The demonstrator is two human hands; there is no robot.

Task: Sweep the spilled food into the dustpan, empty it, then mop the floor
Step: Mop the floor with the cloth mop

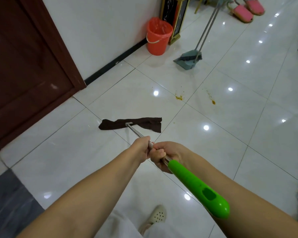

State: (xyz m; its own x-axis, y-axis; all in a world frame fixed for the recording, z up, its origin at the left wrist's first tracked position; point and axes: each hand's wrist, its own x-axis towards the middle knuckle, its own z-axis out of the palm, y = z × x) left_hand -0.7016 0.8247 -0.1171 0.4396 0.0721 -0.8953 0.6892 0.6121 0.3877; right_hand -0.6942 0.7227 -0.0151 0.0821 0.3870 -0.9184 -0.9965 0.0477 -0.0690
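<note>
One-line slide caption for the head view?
Both hands, left and right, grip the mop, short of orange food residue.

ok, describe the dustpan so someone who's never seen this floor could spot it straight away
Start at the white wall beside the brown door and follow it to the orange bucket. Just right of the bucket, on the white tiles, stands the dustpan: grey-green, long-handled, with a brush resting in it, unlike the green-handled mop.

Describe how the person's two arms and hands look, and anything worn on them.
Both forearms are bare, with no sleeves in view. The left hand and right hand wear no gloves; no rings, watch or bracelets are visible from this angle.
</note>
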